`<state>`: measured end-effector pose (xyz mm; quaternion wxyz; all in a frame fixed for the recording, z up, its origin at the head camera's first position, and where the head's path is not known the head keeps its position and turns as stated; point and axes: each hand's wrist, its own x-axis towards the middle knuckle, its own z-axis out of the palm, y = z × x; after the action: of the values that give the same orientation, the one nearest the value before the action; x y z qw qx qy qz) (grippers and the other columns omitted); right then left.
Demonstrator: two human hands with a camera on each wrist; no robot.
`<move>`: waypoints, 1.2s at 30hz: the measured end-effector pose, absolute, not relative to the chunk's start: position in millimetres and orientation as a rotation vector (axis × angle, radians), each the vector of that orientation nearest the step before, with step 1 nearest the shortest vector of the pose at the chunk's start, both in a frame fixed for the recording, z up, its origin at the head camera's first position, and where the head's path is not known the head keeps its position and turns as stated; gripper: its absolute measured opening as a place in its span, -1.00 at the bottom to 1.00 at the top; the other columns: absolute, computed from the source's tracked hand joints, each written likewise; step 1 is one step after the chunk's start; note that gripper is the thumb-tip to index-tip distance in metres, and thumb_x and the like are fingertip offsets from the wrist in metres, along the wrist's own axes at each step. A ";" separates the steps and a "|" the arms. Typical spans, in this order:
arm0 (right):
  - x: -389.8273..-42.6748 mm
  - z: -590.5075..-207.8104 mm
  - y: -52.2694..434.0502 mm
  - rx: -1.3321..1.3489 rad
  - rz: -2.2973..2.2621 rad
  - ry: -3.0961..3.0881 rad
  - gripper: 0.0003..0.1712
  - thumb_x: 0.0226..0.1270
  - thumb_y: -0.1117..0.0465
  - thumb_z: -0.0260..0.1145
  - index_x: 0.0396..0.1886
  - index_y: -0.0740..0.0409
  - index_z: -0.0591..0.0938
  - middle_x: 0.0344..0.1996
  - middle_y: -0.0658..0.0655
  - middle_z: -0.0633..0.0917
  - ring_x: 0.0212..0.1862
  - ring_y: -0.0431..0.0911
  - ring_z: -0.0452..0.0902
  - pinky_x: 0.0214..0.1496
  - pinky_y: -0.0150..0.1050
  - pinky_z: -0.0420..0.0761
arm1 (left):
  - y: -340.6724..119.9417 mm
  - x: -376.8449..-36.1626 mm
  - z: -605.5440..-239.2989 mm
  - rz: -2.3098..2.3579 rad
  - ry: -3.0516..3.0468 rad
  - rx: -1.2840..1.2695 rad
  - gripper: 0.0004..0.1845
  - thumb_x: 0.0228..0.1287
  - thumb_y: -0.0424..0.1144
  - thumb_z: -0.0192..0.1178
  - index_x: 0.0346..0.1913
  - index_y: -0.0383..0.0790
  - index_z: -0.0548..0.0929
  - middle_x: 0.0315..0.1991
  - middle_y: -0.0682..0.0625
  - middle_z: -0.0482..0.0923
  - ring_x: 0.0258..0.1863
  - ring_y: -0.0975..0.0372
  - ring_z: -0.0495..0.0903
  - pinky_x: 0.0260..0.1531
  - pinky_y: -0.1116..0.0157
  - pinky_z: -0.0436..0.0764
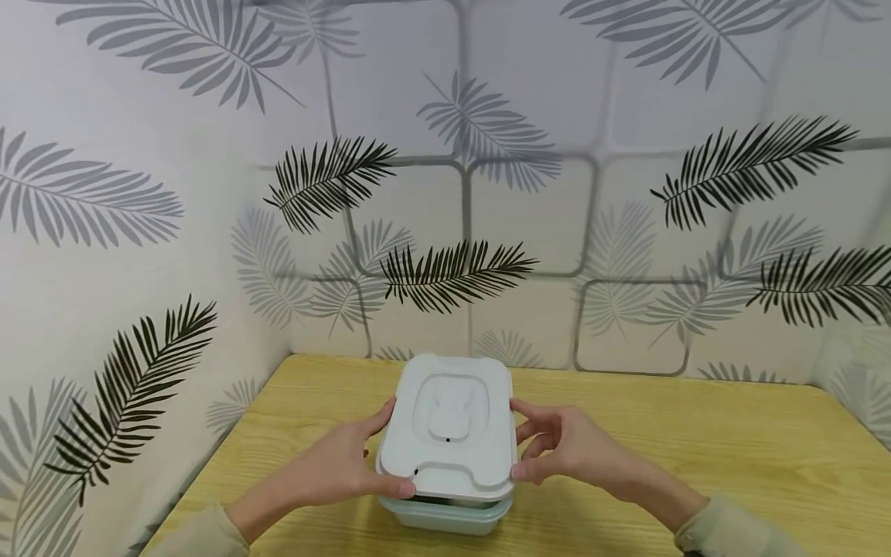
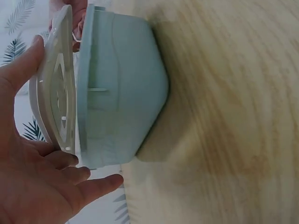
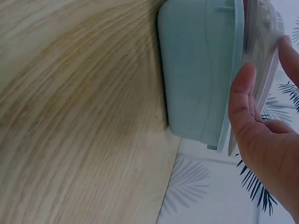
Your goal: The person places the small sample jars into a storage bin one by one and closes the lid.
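Observation:
A white square lid (image 1: 451, 422) with a raised centre sits on a pale blue-green container (image 1: 445, 517) standing on the wooden table (image 1: 696, 464). My left hand (image 1: 348, 464) grips the lid's left edge, thumb at the near corner. On the opposite edge, my right hand (image 1: 557, 449) holds it between thumb and curled fingers. The left wrist view shows the lid (image 2: 56, 93) slightly apart from the container (image 2: 121, 88) rim, with my left hand (image 2: 32, 182) around it. From the right wrist, the thumb of my right hand (image 3: 261, 135) lies against the lid (image 3: 264, 56) beside the container (image 3: 191, 70).
Walls with a leaf pattern (image 1: 445, 193) close in the table at the back and on the left. Bare wood (image 1: 731, 449) stretches to the right of the container.

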<state>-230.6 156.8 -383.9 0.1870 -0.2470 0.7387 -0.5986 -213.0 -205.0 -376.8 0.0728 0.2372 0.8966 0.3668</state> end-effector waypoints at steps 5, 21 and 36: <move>-230.0 -388.8 155.9 -0.721 -1.631 2.125 0.16 0.20 0.27 0.63 0.64 0.46 0.14 -0.08 0.24 0.68 -0.25 0.01 0.73 -0.24 -0.15 0.74 | -206.5 -211.2 -385.6 1.053 2.760 0.707 0.29 0.07 0.32 0.54 0.70 -0.24 0.10 0.60 -0.11 0.25 0.41 -0.02 0.46 0.33 -0.07 0.47; -224.0 -401.7 154.2 -0.686 -1.609 2.211 0.20 0.15 0.23 0.68 0.61 0.51 0.16 -0.18 0.23 0.64 -0.30 -0.01 0.66 -0.35 -0.18 0.72 | -205.3 -211.8 -400.7 1.076 2.761 0.759 0.32 0.03 0.29 0.58 0.70 -0.25 0.10 0.67 -0.14 0.05 0.63 -0.12 0.02 0.49 -0.21 0.13; -221.3 -398.4 149.3 -0.693 -1.575 2.229 0.20 0.16 0.23 0.66 0.61 0.52 0.15 -0.20 0.19 0.63 -0.31 -0.04 0.62 -0.39 -0.28 0.65 | -210.2 -208.5 -409.8 1.063 2.765 0.748 0.30 0.04 0.29 0.57 0.69 -0.25 0.12 0.65 -0.18 0.09 0.60 -0.14 0.11 0.45 -0.23 0.21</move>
<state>-221.3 149.3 -398.4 0.1622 -0.2429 0.7811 -0.5518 -208.5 -210.2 -409.8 0.0434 0.2445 0.9042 0.3476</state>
